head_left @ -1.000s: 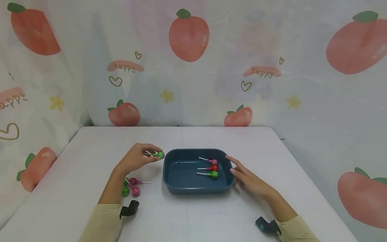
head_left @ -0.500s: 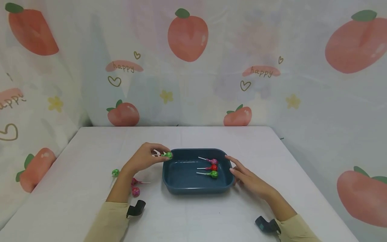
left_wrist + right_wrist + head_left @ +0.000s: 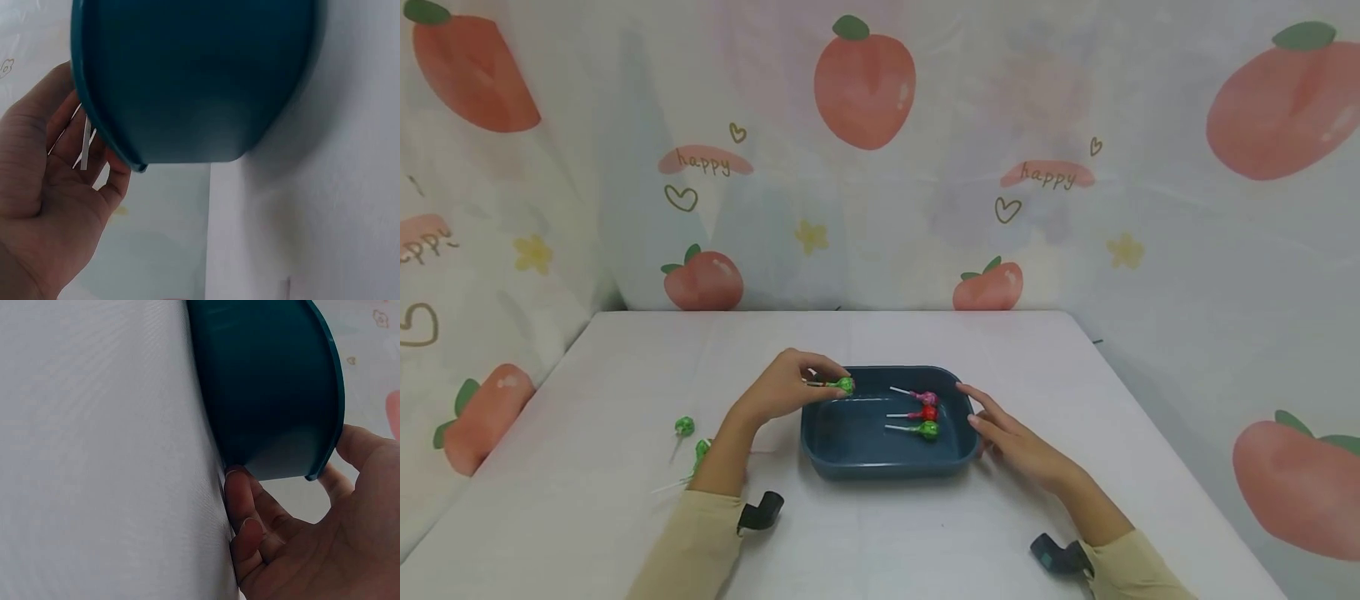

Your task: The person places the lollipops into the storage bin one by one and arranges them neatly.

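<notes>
My left hand [image 3: 786, 387] pinches a green-wrapped lollipop [image 3: 847, 385] between thumb and fingers, over the left part of a dark blue plastic tray [image 3: 842, 437]. In the left wrist view the white lollipop stick [image 3: 85, 147] lies along the fingers, and the tray wall hides the candy end. Inside the tray, toward the right, lie a pink lollipop [image 3: 929, 398], a red lollipop [image 3: 929, 413] and a green lollipop [image 3: 929, 431] in a column, sticks pointing left. My right hand [image 3: 1022, 450] rests against the tray's right end with extended fingers, thumb and index finger touching the rim.
Left of the tray, loose green lollipops [image 3: 684, 426] lie on the white tabletop [image 3: 880, 542], some partly covered by the left forearm [image 3: 726, 458]. A fruit-printed cloth [image 3: 895, 233] hangs behind and at the sides.
My left hand has moved right with the green lollipop, from beside the tray to above its left part. Loose green lollipops have come out from behind the forearm. The right hand has stayed put.
</notes>
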The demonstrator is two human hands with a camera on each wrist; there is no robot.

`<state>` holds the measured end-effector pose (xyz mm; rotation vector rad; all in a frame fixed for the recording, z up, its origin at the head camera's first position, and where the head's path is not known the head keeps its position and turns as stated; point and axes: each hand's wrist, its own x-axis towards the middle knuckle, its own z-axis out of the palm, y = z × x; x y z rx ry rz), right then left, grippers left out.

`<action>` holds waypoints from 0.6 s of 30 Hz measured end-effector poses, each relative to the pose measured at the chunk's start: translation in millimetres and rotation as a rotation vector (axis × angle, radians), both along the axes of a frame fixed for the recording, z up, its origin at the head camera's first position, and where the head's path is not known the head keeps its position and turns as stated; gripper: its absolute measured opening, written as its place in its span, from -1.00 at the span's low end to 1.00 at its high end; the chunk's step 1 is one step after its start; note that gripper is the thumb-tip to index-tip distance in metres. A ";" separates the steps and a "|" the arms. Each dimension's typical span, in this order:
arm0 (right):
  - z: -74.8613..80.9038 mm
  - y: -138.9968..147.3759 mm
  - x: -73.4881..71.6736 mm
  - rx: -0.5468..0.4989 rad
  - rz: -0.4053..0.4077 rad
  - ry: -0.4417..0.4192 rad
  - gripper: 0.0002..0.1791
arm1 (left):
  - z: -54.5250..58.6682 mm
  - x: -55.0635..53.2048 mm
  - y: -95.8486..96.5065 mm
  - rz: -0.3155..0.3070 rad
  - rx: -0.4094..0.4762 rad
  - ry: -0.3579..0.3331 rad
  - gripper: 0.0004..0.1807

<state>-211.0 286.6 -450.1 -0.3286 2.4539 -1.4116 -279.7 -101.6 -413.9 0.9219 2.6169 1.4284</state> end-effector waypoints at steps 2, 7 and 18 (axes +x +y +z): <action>0.3 0.2 0.1 0.002 -0.001 0.003 -0.40 | -0.7 -0.1 3.8 -0.007 0.001 -0.005 -0.78; -1.4 -0.2 -0.6 0.010 0.004 0.018 -0.41 | -4.1 -0.1 10.8 -0.027 0.004 -0.018 -0.78; -2.5 0.7 -0.6 0.007 0.007 0.025 -0.40 | -6.7 0.4 21.0 -0.039 -0.031 -0.011 -0.76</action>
